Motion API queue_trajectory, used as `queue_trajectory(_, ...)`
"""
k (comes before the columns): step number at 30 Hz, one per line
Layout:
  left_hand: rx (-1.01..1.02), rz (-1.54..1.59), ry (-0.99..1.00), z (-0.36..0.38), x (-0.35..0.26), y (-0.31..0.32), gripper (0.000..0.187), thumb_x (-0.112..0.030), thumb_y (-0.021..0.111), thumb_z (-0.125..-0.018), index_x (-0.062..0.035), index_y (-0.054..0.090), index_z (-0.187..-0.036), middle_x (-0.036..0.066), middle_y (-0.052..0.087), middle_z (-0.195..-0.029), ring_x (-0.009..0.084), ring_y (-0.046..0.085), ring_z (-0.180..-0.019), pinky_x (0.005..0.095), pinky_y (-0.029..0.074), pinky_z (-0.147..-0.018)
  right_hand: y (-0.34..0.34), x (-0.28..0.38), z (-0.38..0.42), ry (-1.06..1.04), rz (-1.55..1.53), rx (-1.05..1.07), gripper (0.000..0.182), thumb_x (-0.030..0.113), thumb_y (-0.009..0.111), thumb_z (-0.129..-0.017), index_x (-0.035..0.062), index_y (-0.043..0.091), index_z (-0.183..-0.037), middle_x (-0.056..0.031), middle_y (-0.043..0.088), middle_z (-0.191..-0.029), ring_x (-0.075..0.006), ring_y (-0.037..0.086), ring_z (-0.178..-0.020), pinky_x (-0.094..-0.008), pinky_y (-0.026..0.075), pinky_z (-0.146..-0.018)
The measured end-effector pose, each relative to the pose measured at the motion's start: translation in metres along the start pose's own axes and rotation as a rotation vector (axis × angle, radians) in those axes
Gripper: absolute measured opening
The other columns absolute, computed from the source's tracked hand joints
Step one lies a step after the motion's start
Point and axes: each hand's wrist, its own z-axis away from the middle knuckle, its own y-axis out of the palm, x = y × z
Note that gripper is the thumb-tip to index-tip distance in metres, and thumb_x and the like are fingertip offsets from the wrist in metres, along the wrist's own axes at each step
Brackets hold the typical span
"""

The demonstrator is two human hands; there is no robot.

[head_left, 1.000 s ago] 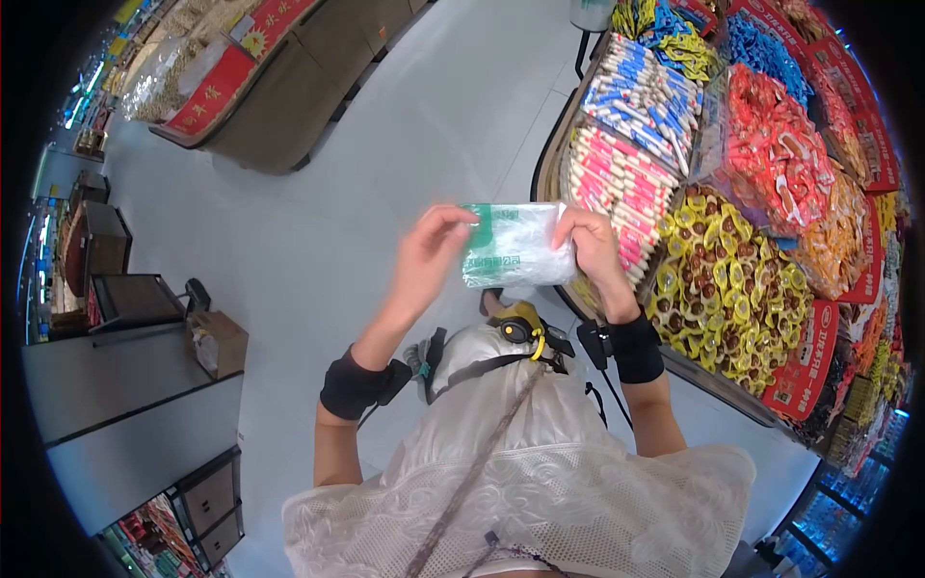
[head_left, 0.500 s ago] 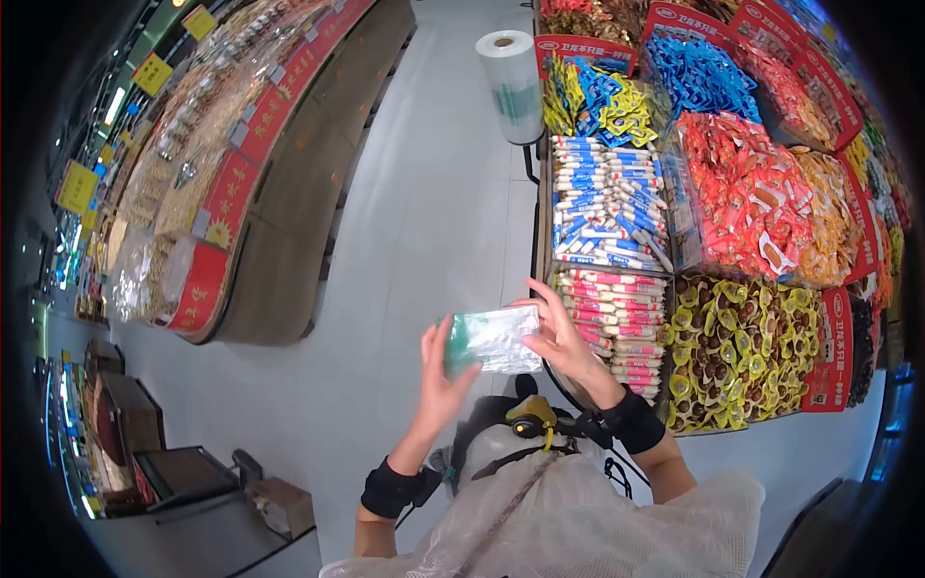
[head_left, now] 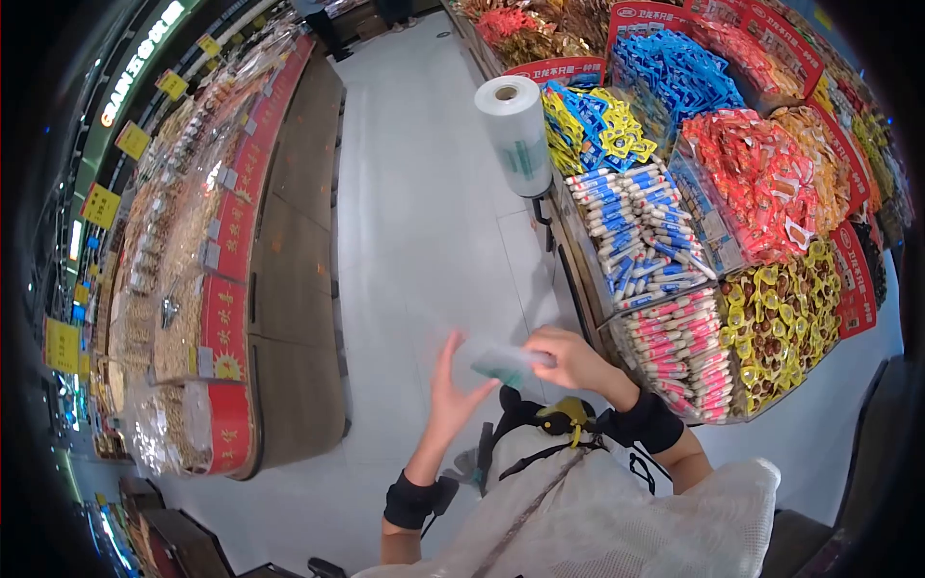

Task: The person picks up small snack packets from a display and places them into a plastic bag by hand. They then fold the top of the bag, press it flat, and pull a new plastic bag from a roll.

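Observation:
A folded clear plastic bag point(head_left: 503, 365) with green print is between my two hands above the floor, slightly blurred by motion. My right hand point(head_left: 570, 364) pinches its right end between thumb and fingers. My left hand point(head_left: 455, 393) is on the other side, with fingers stretched up and apart from the thumb. The left thumb tip is close to the bag's lower left edge.
A roll of plastic bags point(head_left: 514, 135) stands upright on a holder at the right-hand snack bins. Beside it lie blue-and-white wrapped sticks point(head_left: 646, 236), pink-and-white ones point(head_left: 674, 352) and red packets point(head_left: 747, 183). A long counter point(head_left: 294, 250) runs along the left. People's legs point(head_left: 328, 34) show far ahead.
The view has turned and shifted. The bag, earlier held flat at both ends, is now tilted and looks smaller; my left fingers have come off its left end.

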Motion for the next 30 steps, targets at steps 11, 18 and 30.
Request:
queue_trajectory(11, 0.146, 0.598, -0.419, -0.068, 0.071, -0.038, 0.023, -0.007, 0.061, -0.073, -0.0005, 0.056, -0.095, 0.005, 0.057, -0.09, 0.0112, 0.053, -0.082, 0.0252, 0.041, -0.073, 0.045, 0.026, -0.093, 0.142, -0.303, -0.276, 0.059, 0.017, 0.069, -0.067, 0.003, 0.039, -0.115, -0.0081, 0.052, -0.099, -0.0188, 0.051, -0.085, -0.0303, 0.04, -0.076)
queue_trajectory(18, 0.221, 0.763, -0.423, -0.127, 0.106, -0.021, 0.022, -0.013, 0.053, -0.081, -0.0017, 0.05, -0.1, 0.004, 0.054, -0.097, 0.0114, 0.049, -0.09, 0.0284, 0.037, -0.081, 0.03, -0.009, -0.112, 0.147, -0.119, -0.442, 0.044, 0.008, 0.053, -0.076, 0.007, 0.039, -0.118, -0.0161, 0.048, -0.105, -0.03, 0.052, -0.088, -0.0328, 0.042, -0.072)
queue_trajectory(30, 0.191, 0.592, -0.157, -0.28, 0.12, -0.008, 0.026, -0.025, 0.042, -0.086, -0.0011, 0.05, -0.095, 0.009, 0.054, -0.094, 0.0165, 0.051, -0.089, 0.0308, 0.04, -0.08, -0.094, -0.068, -0.11, 0.011, 0.386, -0.804, 0.043, -0.011, 0.043, -0.054, 0.0119, 0.064, -0.084, -0.0145, 0.051, -0.084, -0.0301, 0.052, -0.071, -0.0302, 0.042, -0.06)
